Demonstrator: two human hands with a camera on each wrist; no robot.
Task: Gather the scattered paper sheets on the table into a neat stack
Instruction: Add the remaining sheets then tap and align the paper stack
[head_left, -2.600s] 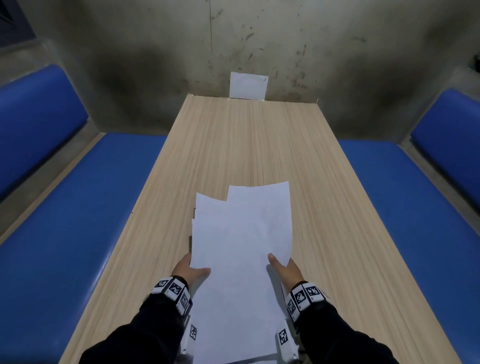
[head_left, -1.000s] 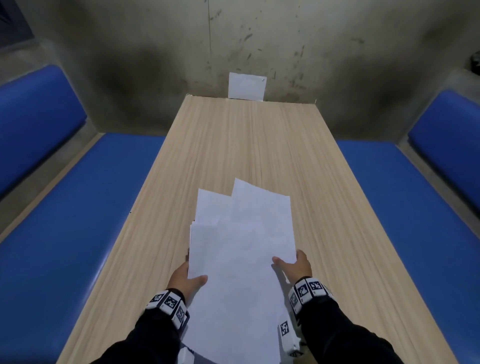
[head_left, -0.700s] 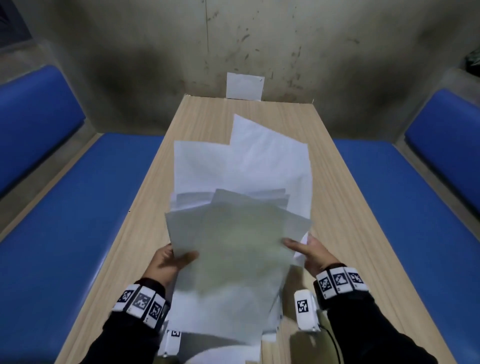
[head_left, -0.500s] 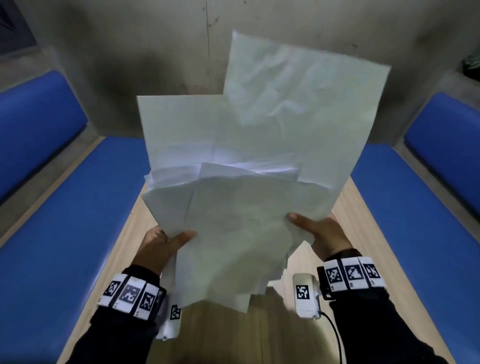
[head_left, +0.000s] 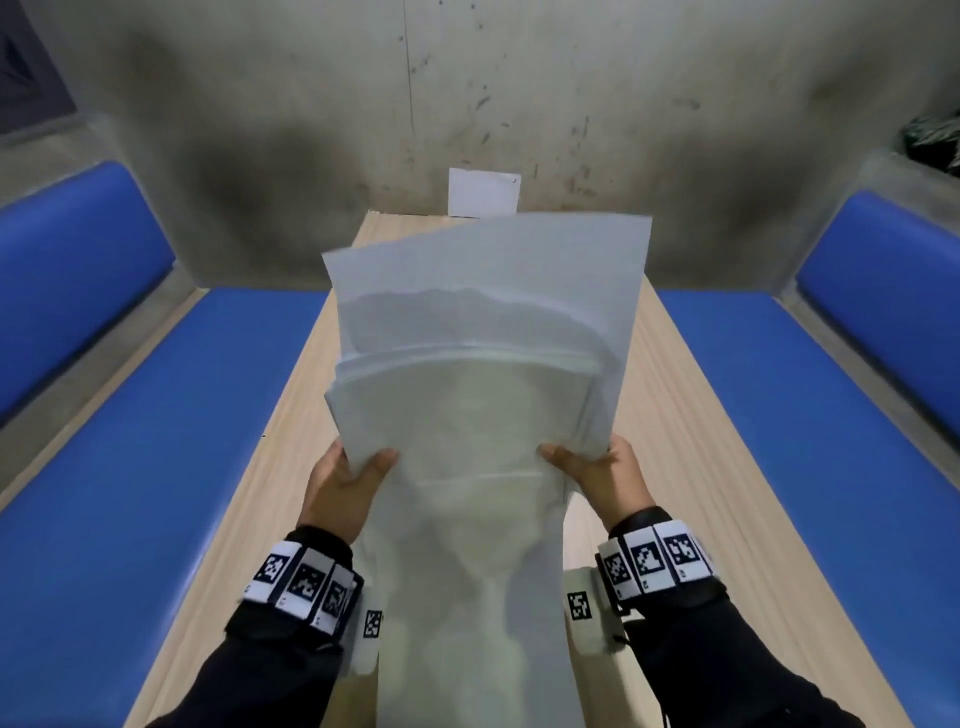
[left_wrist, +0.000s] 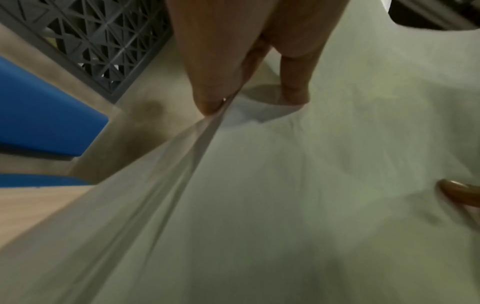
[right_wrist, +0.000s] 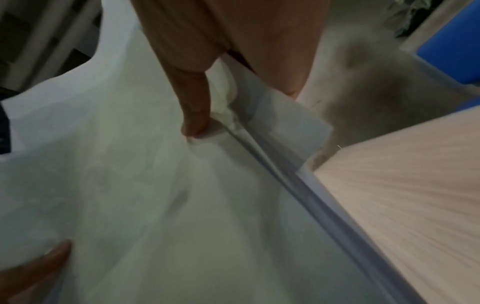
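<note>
While the left hand (head_left: 340, 486) pinches the left edge of the paper sheets (head_left: 483, 374), thumb on the near face and fingers behind, the bundle stands between the two hands, raised clear of the table (head_left: 691, 415) on which it lay flat a second ago, and the right hand (head_left: 602, 475) pinches the opposite edge likewise. Top edges remain staggered and one sheet curls forward, so the lift suggests gathering is done and squaring is next, probably by tapping the lower edges on the table below the hands; whether those edges touch it is hidden.
</note>
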